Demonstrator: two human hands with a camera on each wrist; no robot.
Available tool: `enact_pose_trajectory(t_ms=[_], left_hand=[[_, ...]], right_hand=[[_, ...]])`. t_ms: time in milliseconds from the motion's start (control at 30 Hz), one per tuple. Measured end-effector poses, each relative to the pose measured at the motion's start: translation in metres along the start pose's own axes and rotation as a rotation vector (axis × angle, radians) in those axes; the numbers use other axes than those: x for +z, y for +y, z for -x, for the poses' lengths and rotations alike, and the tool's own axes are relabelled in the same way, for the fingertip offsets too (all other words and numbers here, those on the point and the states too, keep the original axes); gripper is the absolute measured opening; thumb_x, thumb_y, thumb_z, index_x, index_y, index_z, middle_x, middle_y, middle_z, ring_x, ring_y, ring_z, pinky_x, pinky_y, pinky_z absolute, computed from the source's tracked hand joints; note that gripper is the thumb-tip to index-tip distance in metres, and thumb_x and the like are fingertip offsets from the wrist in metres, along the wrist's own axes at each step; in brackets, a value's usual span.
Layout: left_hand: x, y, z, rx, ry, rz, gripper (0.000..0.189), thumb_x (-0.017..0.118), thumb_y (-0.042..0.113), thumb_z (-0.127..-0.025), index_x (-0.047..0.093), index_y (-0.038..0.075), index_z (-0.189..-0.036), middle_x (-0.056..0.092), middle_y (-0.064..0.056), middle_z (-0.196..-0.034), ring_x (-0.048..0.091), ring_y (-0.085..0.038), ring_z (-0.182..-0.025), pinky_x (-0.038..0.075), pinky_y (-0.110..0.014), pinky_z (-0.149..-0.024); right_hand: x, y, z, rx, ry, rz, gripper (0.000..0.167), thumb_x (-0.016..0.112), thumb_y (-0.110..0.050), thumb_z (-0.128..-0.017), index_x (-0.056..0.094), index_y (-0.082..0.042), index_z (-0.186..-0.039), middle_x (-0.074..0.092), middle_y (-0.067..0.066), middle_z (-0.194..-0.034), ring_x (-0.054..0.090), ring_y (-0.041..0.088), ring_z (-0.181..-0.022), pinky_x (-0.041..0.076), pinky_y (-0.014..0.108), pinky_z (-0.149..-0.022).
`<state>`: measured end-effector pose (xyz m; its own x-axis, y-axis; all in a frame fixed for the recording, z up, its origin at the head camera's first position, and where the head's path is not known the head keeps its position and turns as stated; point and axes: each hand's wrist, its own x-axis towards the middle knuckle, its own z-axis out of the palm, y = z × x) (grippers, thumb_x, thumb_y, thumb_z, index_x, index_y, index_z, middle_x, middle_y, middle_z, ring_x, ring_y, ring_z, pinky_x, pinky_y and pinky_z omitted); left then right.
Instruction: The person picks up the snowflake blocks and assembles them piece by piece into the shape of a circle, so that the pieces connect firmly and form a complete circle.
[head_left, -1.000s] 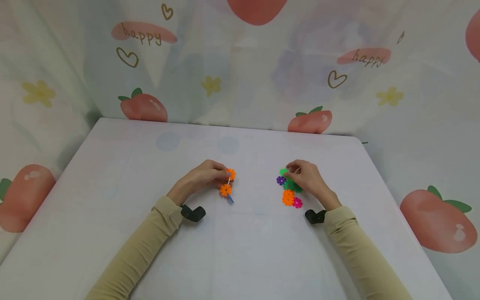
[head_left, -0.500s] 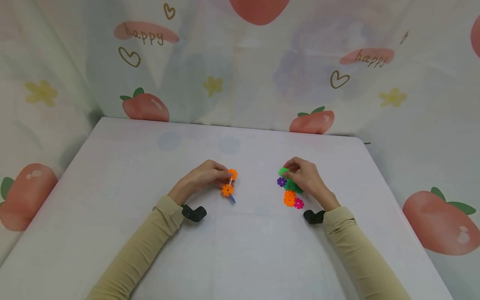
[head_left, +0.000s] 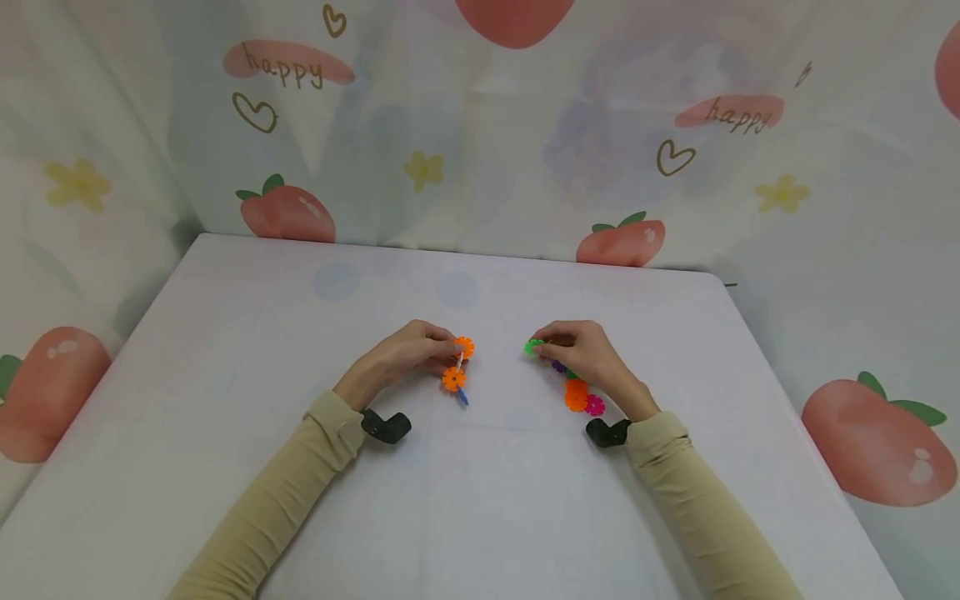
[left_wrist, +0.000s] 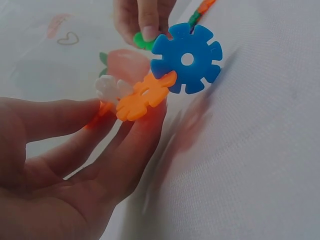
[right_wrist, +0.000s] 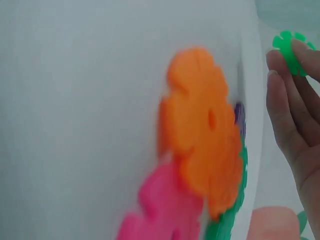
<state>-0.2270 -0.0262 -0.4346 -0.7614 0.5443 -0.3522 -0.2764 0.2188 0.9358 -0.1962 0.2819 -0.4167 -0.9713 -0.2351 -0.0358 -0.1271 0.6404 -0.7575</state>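
Note:
My left hand [head_left: 405, 350] pinches an orange snowflake disc [head_left: 466, 347] at one end of a short joined chain. From it the chain runs through a white snowflake disc [left_wrist: 107, 87] and a second orange snowflake disc [left_wrist: 142, 97] to a blue snowflake disc [left_wrist: 200, 70]. Between thumb and fingers, my right hand [head_left: 588, 348] holds a light green snowflake disc [head_left: 532, 347], apart from the chain. Below that hand lies a small pile of discs: orange [head_left: 576, 395], pink [head_left: 595, 406], purple [head_left: 558, 366] and dark green [right_wrist: 230, 215], the last mostly hidden in the head view.
A white-covered table [head_left: 480, 500] carries everything. Its far edge meets a printed curtain [head_left: 495, 167] with fruit and flower pictures, which also hangs at both sides. Black wrist-worn pieces [head_left: 387, 427] sit at both cuffs.
My right hand has moved left from above the pile, taking the light green snowflake disc with it towards the chain. The left hand and its chain stay nearly where they were.

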Motion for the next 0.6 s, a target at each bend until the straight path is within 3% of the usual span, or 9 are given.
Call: enact_pose_trajectory(t_ms=[133, 333, 600], left_hand=[[0.000, 0.000, 0.001, 0.000, 0.001, 0.000, 0.027, 0.060, 0.008, -0.101, 0.069, -0.006, -0.122, 0.073, -0.012, -0.107, 0.070, -0.013, -0.088, 0.060, -0.025, -0.083], [0.000, 0.000, 0.001, -0.005, 0.006, -0.017, 0.026, 0.062, 0.011, -0.101, 0.070, -0.004, -0.121, 0.073, -0.012, -0.114, 0.071, -0.014, -0.091, 0.060, -0.026, -0.086], [0.000, -0.002, -0.002, -0.024, 0.014, -0.014, 0.031, 0.060, 0.011, -0.101, 0.067, -0.004, -0.128, 0.074, -0.013, -0.114, 0.071, -0.013, -0.090, 0.060, -0.027, -0.085]], right_hand=[[0.008, -0.009, -0.002, 0.005, -0.027, -0.043, 0.018, 0.074, -0.012, -0.096, 0.077, -0.006, -0.113, 0.078, 0.012, -0.097, 0.074, 0.025, -0.088, 0.054, 0.022, -0.069], [0.020, -0.019, -0.007, -0.064, -0.027, -0.044, 0.017, 0.074, -0.008, -0.095, 0.077, -0.003, -0.111, 0.078, 0.011, -0.101, 0.076, 0.024, -0.092, 0.058, 0.021, -0.085], [0.035, -0.029, -0.017, -0.107, -0.027, -0.044, 0.010, 0.077, -0.008, -0.092, 0.079, -0.008, -0.102, 0.078, 0.006, -0.094, 0.076, 0.020, -0.088, 0.059, 0.023, -0.082]])
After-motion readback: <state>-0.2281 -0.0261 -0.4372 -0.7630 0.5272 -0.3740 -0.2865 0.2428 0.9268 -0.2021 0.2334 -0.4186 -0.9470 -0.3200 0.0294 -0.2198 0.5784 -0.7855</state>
